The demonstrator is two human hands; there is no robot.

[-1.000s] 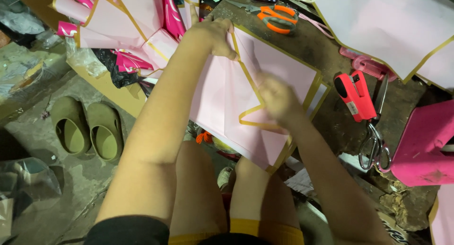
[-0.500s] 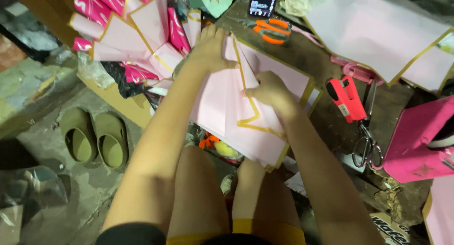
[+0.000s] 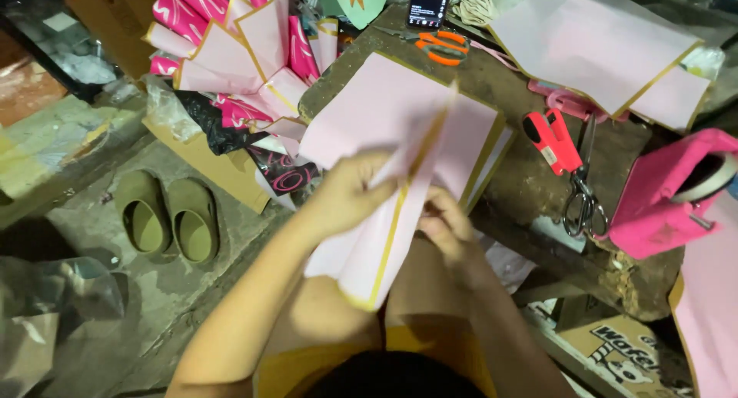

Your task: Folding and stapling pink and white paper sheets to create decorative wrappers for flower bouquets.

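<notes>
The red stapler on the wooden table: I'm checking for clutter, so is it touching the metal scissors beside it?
Touching. The head view shows the red stapler lying across the upper blade of the metal scissors, no gap between them.

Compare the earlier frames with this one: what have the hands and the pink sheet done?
Both hands pulled back toward the body: the left hand left the sheet's far edge, and with the right hand it now pinches the pink gold-edged sheet into a raised fold. Orange scissors, red stapler and green sandals stayed put.
</notes>
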